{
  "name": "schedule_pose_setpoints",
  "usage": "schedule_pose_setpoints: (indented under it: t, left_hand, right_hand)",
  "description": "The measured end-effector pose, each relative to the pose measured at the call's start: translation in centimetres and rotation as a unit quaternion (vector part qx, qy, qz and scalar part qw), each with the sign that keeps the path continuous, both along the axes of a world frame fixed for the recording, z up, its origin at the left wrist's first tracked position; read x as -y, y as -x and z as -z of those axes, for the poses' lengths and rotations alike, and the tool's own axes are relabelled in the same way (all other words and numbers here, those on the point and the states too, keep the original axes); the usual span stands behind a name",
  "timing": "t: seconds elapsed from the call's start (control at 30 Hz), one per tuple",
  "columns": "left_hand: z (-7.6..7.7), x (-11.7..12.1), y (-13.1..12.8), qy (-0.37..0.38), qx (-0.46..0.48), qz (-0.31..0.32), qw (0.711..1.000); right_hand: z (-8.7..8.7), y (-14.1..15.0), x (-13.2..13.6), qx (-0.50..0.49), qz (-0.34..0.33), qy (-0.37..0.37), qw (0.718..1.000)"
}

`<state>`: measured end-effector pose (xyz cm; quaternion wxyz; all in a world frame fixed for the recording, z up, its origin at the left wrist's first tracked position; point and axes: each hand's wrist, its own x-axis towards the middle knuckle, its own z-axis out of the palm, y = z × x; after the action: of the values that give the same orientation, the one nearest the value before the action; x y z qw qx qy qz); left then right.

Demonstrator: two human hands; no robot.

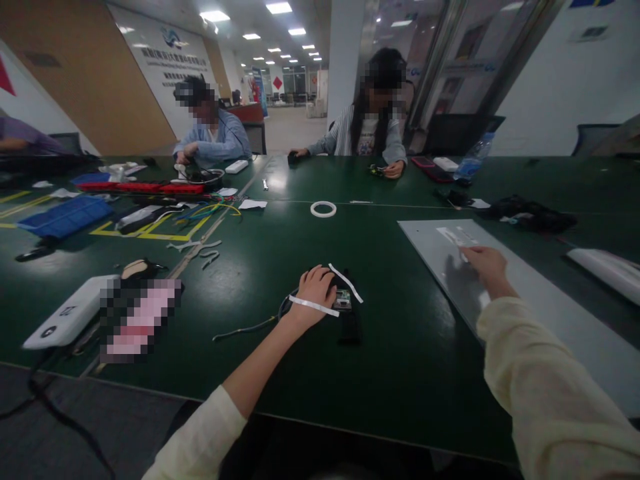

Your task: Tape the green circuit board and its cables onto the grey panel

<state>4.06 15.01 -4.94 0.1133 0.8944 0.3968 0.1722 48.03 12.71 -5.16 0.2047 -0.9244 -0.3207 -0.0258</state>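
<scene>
My left hand (315, 295) is laid over a black device with a bare green circuit board (343, 300), its fingers curled on the device's far left part. Much of that part is hidden under the palm. One white strip (314, 306) crosses the back of this hand near the wrist. Another white strip (346, 283) runs along the device's upper right. A grey cable (245, 330) trails left from beneath the hand. Over a light grey board (545, 300), my right hand (486, 268) pinches its fingertips beside small white pieces (456, 236); what they hold is too small to make out.
A white tape roll (323, 209) lies beyond my left hand. To the left are a white power bank (73, 312), grey strips (203, 252), coloured wires (213, 212) and a blue tray (65, 217). Two people (213, 137) sit across the table. Black gear (533, 213) lies far right.
</scene>
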Motion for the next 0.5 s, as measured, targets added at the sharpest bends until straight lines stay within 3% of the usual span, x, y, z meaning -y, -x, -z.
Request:
schedule_pose_setpoints:
  t: [0.23,0.5]
  left_hand:
    - [0.5,-0.1,0.1,-0.002,0.006,-0.001,1.0]
    - [0.2,0.1,0.5,0.0,0.013,0.011,1.0]
  right_hand:
    - [0.5,0.4,-0.9,-0.008,0.036,0.033,0.999]
    - [0.4,1.9,0.0,0.019,-0.026,0.01,0.999]
